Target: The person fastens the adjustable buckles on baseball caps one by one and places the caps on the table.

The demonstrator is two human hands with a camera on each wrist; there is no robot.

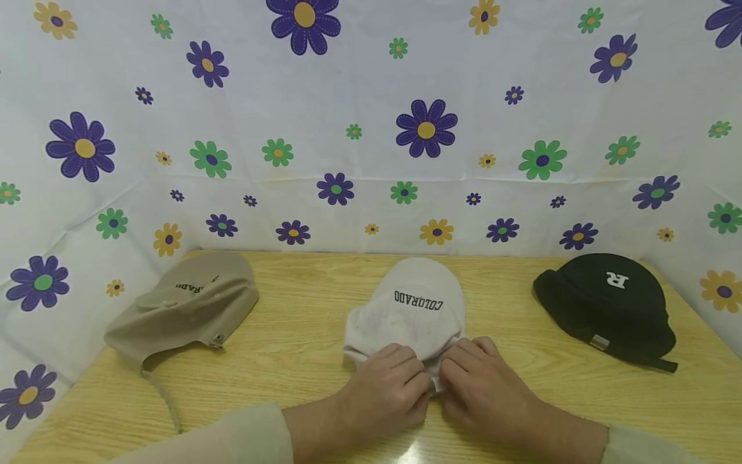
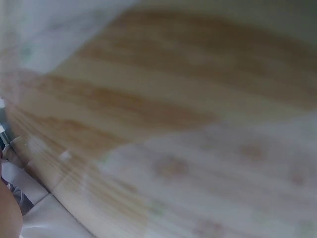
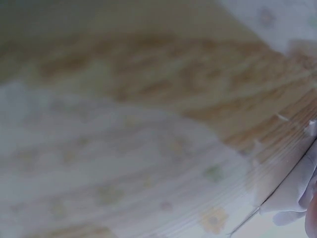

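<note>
A white cap [image 1: 414, 328] lettered COLORADO lies at the middle of the table, its lettering upside down from here. At its near edge, the left hand [image 1: 388, 386] grips the fabric with curled fingers. Close beside it, the right hand [image 1: 487, 386] pinches the same edge from the other side. Between the two hands shows a small shiny piece [image 1: 436, 385], perhaps a strap buckle. Fingertips of both hands are mostly hidden. Pale cap fabric [image 2: 44, 213] shows at the corner of the left wrist view, and more fabric [image 3: 294, 186] at the right wrist view's edge.
A beige cap [image 1: 203, 303] with a loose hanging strap lies on the left of the wooden table [image 1: 301, 296]. To the right sits a black cap [image 1: 603, 306] with a white R and a metal buckle. A flower-printed cloth [image 1: 359, 84] stands behind and along the sides.
</note>
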